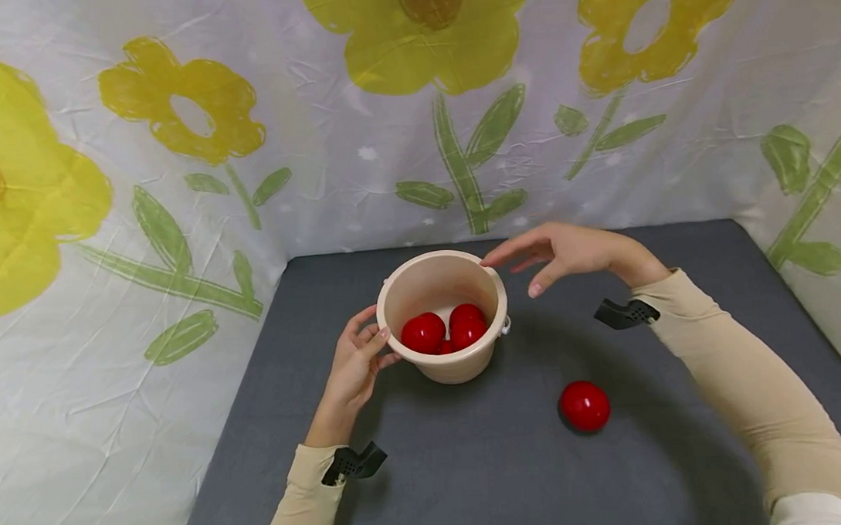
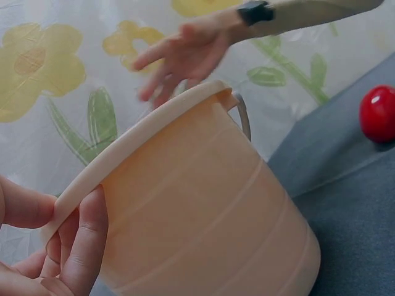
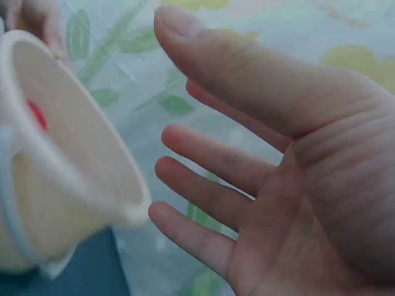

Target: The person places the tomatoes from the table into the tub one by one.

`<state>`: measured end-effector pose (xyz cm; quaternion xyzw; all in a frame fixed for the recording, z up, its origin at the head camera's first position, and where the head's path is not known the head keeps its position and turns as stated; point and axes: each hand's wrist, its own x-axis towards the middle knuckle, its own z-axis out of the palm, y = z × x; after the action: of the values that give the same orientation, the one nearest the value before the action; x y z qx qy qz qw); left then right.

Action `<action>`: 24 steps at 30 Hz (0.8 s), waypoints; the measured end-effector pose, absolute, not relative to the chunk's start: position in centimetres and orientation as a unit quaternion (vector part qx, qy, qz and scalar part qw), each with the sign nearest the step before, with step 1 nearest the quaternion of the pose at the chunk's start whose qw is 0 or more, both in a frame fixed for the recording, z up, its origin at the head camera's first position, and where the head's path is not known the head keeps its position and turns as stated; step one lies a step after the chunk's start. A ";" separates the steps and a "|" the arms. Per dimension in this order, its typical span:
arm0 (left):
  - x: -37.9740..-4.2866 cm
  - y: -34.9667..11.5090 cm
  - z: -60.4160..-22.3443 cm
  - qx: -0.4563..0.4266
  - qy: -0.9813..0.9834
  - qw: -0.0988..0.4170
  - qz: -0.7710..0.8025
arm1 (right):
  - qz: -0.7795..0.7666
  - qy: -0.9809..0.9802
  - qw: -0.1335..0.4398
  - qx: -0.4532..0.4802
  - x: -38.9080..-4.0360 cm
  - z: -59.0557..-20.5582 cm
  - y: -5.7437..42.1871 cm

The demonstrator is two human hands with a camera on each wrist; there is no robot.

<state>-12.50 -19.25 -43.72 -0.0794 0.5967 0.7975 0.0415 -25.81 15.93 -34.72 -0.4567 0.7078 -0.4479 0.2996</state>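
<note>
A cream plastic bucket (image 1: 449, 362) holds several glossy red balls (image 1: 423, 333) at its bottom; some overlap, so part of the pile is hidden. My left hand (image 1: 352, 373) pinches the bucket's rim on its left side, thumb over the edge and fingers beneath, as the left wrist view shows of the rim (image 2: 142, 129). Above the bucket's right rim is my right hand (image 1: 566, 253), fingers spread and holding nothing. Its fingertips come right up to the rim in the head view. Another red ball (image 1: 585, 407) lies on the table to the right of the bucket.
The dark grey table (image 1: 469, 469) runs back to a white cloth (image 1: 334, 173) printed with yellow flowers, which also hangs on the left and right. A thin bucket handle (image 2: 244, 117) hangs at the bucket's side. Black wrist cameras sit on both sleeves.
</note>
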 end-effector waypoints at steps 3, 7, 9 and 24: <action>-12.6 -19.3 -43.8 -0.079 0.595 0.041 0.799 | -0.454 0.720 0.279 -0.445 -23.9 -36.5 18.9; -12.7 -19.3 -43.9 -0.080 0.595 0.041 0.799 | -0.464 0.717 0.291 -0.430 -21.5 -40.5 22.1; -12.7 -19.3 -43.9 -0.081 0.595 0.043 0.798 | -0.471 0.709 0.313 -0.421 -20.1 -42.8 23.3; -12.6 -19.2 -44.0 -0.077 0.597 0.040 0.797 | -0.502 0.686 0.360 -0.384 -14.8 -50.5 24.4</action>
<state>-12.60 -19.23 -43.96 -0.0771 0.5971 0.7975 0.0397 -14.79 24.41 -50.53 -0.3841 0.6862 -0.5017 0.3605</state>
